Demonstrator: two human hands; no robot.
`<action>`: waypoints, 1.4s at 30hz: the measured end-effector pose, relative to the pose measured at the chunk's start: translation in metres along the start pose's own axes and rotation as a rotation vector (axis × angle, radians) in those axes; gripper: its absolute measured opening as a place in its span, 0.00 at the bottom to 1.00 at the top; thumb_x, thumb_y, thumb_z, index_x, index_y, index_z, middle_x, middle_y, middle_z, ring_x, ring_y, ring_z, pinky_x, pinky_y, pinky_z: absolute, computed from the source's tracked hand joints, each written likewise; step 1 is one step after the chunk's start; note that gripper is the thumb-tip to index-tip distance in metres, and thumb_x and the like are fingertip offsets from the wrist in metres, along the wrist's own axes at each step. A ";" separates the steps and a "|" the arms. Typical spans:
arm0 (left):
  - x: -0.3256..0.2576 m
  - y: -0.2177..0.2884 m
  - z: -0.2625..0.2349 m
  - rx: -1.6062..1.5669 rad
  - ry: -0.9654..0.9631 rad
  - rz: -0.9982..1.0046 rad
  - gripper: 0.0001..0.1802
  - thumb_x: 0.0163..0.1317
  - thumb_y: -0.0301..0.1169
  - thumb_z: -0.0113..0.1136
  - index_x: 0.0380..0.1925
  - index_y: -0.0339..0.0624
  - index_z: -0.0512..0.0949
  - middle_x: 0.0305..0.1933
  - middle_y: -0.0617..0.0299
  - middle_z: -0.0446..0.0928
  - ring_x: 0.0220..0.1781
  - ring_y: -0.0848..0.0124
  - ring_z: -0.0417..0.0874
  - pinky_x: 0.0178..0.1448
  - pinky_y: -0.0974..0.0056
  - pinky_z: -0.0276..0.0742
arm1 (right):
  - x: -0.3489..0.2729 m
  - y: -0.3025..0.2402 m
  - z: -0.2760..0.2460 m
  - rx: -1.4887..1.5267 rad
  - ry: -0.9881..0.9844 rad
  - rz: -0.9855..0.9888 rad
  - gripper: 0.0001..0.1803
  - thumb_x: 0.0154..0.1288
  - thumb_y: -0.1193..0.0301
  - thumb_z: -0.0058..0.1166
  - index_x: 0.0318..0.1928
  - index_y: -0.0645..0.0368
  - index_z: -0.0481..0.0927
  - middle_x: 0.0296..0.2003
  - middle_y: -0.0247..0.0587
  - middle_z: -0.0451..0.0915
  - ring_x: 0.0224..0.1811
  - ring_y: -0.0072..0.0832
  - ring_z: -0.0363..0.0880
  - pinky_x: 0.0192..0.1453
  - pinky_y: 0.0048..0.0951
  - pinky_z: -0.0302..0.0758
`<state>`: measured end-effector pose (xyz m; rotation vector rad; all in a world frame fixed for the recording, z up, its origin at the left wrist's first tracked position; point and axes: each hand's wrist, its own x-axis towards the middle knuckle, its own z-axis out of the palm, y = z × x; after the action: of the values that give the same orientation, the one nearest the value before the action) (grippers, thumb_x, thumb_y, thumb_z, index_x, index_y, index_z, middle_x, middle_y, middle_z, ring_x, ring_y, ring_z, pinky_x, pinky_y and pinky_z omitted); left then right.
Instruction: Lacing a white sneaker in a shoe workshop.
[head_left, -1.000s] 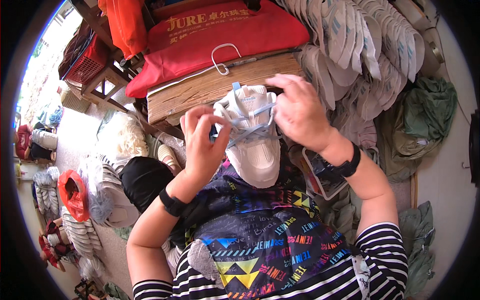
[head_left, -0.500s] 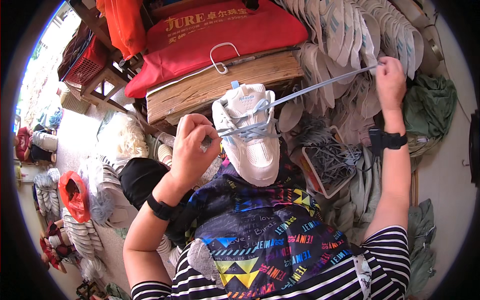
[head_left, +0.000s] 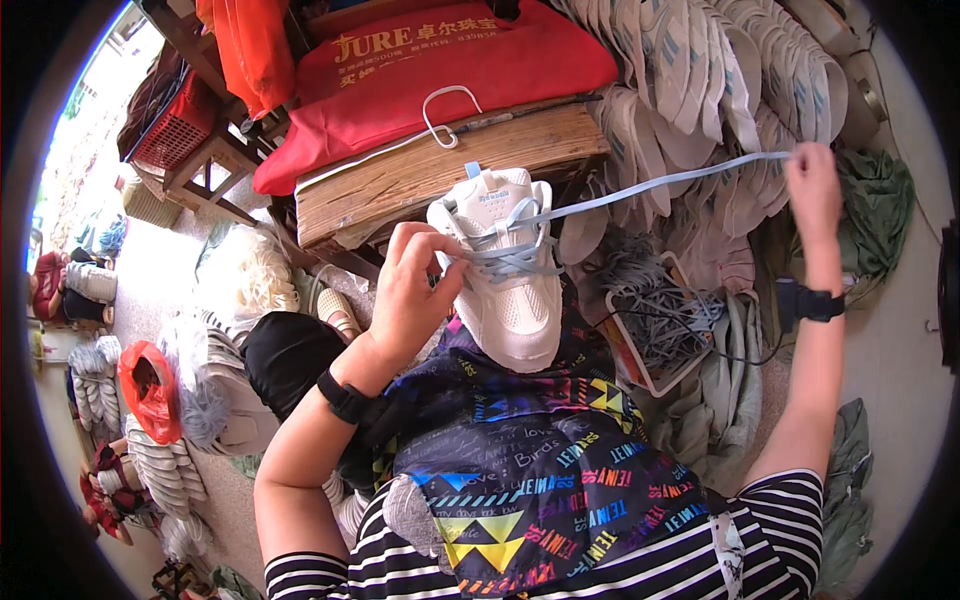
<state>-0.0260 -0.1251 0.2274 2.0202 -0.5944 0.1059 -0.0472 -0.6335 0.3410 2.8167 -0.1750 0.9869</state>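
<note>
A white mesh sneaker [head_left: 505,270] is propped toe-down on the patterned lap apron [head_left: 560,470], its lower eyelets already crossed by a pale blue flat shoelace [head_left: 650,187], while the top eyelets appear still unthreaded. The sneaker's side is gripped by the left hand [head_left: 410,290], and the lace end is pinched and drawn taut to the sneaker's right by the right hand [head_left: 815,190]. Behind the sneaker a worn wooden board [head_left: 400,180] is seen, and beyond it a red fabric bag [head_left: 480,70] with yellow lettering.

Position: worn on the head, above the lap.
Direction: looks steeply down and forward, over the patterned apron [head_left: 540,480] toward the wooden bench [head_left: 440,180].
Distance: close; white shoe [head_left: 505,270] near centre, forearms entering from the near edge.
Lens: wide fisheye, dark round rim, edges bent.
Overlap: single view only.
</note>
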 end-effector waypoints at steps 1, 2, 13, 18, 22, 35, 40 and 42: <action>-0.002 -0.001 -0.002 -0.006 0.047 -0.036 0.11 0.53 0.22 0.66 0.36 0.41 0.77 0.40 0.55 0.70 0.36 0.60 0.74 0.40 0.60 0.74 | -0.002 -0.040 0.002 0.139 0.017 -0.142 0.04 0.64 0.73 0.52 0.37 0.59 0.76 0.37 0.47 0.75 0.38 0.47 0.76 0.43 0.40 0.74; -0.003 -0.003 -0.003 -0.015 0.094 -0.069 0.11 0.53 0.23 0.67 0.36 0.41 0.77 0.39 0.55 0.70 0.35 0.60 0.74 0.39 0.60 0.74 | -0.008 -0.081 0.003 0.304 -0.064 -0.129 0.04 0.63 0.75 0.54 0.38 0.60 0.76 0.37 0.45 0.75 0.37 0.43 0.76 0.44 0.37 0.74; 0.030 0.020 -0.003 0.473 -0.006 0.166 0.09 0.48 0.29 0.66 0.31 0.43 0.77 0.42 0.58 0.66 0.48 0.56 0.69 0.49 0.53 0.67 | -0.068 -0.297 0.009 0.866 -0.411 -0.374 0.09 0.57 0.72 0.61 0.35 0.59 0.74 0.31 0.44 0.74 0.31 0.41 0.79 0.33 0.38 0.76; 0.034 0.024 -0.025 0.643 0.164 0.359 0.11 0.47 0.24 0.64 0.33 0.42 0.77 0.44 0.58 0.68 0.47 0.56 0.70 0.53 0.54 0.67 | -0.061 -0.299 0.005 0.812 -0.435 -0.440 0.09 0.53 0.75 0.60 0.33 0.58 0.73 0.29 0.44 0.75 0.31 0.44 0.80 0.33 0.38 0.76; 0.033 0.013 -0.057 0.805 0.244 0.421 0.09 0.51 0.26 0.62 0.34 0.42 0.76 0.47 0.57 0.68 0.49 0.57 0.71 0.52 0.54 0.66 | -0.060 -0.297 0.005 0.941 -0.561 -0.347 0.10 0.55 0.73 0.61 0.34 0.60 0.73 0.28 0.43 0.76 0.30 0.41 0.79 0.34 0.35 0.76; 0.014 -0.002 -0.049 0.249 0.189 0.219 0.15 0.53 0.23 0.68 0.42 0.40 0.80 0.48 0.54 0.70 0.41 0.62 0.77 0.43 0.61 0.76 | -0.025 -0.257 0.010 1.186 -1.099 -0.102 0.12 0.65 0.65 0.58 0.37 0.62 0.83 0.27 0.35 0.80 0.30 0.25 0.78 0.38 0.27 0.73; 0.026 0.001 -0.014 0.278 0.088 0.200 0.11 0.51 0.28 0.70 0.35 0.43 0.81 0.41 0.56 0.66 0.39 0.61 0.72 0.45 0.58 0.72 | -0.007 -0.220 -0.001 1.105 -1.270 -0.224 0.12 0.66 0.63 0.55 0.37 0.59 0.86 0.36 0.35 0.74 0.44 0.26 0.74 0.52 0.27 0.70; 0.029 0.002 -0.013 0.282 0.089 0.210 0.09 0.50 0.27 0.69 0.32 0.43 0.81 0.40 0.56 0.66 0.41 0.60 0.71 0.46 0.57 0.72 | -0.001 -0.208 -0.003 1.083 -1.287 -0.252 0.12 0.66 0.64 0.55 0.37 0.59 0.86 0.37 0.35 0.74 0.46 0.27 0.73 0.53 0.27 0.69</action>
<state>0.0007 -0.1251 0.2450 2.2037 -0.7683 0.4241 -0.0165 -0.4286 0.3214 3.6609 0.7778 -1.2817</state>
